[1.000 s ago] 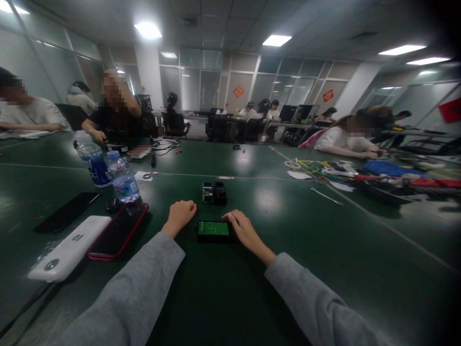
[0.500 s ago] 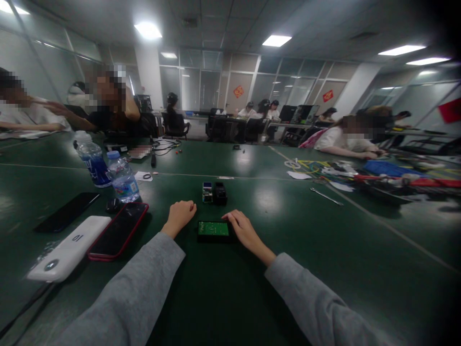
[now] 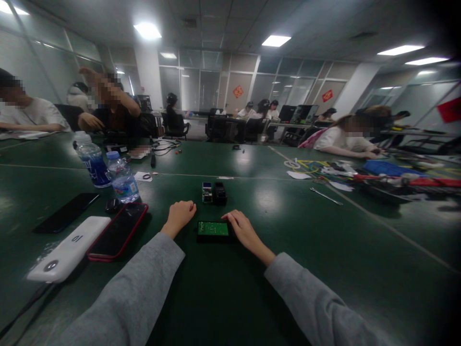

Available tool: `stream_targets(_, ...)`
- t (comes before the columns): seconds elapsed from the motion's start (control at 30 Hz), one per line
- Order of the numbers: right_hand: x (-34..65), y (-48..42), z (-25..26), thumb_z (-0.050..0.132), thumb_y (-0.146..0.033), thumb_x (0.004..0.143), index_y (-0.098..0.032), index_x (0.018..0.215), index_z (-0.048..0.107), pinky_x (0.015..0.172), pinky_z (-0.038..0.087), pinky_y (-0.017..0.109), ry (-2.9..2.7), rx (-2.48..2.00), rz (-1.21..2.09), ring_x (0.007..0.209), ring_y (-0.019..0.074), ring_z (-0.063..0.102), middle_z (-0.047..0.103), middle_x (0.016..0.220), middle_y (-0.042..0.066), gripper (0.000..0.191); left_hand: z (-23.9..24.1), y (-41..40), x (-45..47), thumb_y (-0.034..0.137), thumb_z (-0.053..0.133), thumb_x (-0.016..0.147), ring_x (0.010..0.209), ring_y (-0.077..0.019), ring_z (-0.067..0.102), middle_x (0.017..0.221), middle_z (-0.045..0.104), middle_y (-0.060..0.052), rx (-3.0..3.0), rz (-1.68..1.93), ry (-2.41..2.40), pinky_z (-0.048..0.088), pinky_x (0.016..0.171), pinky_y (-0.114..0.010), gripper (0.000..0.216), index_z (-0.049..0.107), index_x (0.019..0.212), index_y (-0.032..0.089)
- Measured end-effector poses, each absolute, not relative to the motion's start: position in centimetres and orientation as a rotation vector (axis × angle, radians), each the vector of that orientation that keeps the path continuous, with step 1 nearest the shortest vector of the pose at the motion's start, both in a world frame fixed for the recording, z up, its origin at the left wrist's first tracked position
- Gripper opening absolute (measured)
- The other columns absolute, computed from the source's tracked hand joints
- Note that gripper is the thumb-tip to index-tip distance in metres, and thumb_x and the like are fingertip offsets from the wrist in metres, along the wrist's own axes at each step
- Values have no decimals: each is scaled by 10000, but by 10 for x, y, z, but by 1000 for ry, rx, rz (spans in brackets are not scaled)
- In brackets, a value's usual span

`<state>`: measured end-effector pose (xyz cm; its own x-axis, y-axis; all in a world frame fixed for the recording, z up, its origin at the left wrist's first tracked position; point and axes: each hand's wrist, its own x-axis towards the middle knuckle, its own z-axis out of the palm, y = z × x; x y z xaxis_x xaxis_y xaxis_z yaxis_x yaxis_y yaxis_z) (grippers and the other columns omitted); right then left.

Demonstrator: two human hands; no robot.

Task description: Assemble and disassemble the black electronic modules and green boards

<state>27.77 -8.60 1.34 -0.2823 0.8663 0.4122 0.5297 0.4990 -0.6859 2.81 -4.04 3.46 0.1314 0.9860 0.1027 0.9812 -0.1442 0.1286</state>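
A green circuit board (image 3: pixel 213 228) lies in a shallow black case on the table in front of me. To its left my left hand (image 3: pixel 180 215) rests on the tabletop, curled into a loose fist, with nothing seen in it. My right hand (image 3: pixel 242 226) lies at the case's right side, fingers stretched out, the fingertips near its upper right corner; whether they touch it I cannot tell. Just beyond the board stand a small module with a screen (image 3: pixel 207 192) and a black block-shaped part (image 3: pixel 220 193), side by side.
At left are two water bottles (image 3: pixel 123 180), a red-edged phone (image 3: pixel 118 231), a black phone (image 3: pixel 66 212) and a white power bank (image 3: pixel 70 247) with a cable. A wrench (image 3: pixel 326 196) and a cluttered heap of cables (image 3: pixel 317 166) lie right. Other people sit around the room.
Both my hands and the things before me stay put. At the far left, a person across the table has raised one arm and drawn the other hand back.
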Motion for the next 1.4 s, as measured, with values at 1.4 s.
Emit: stream_targets(1.4, 269, -28, 7, 652, -332, 847, -238, 1127, 621, 889, 481, 406, -1731, -1313, 322, 1005, 251, 571, 575, 1124, 68, 297, 38, -41, 29, 444, 331, 966, 811, -199, 653, 910, 705, -78, 2320, 217, 2028, 453, 717, -300, 410, 661, 921, 204)
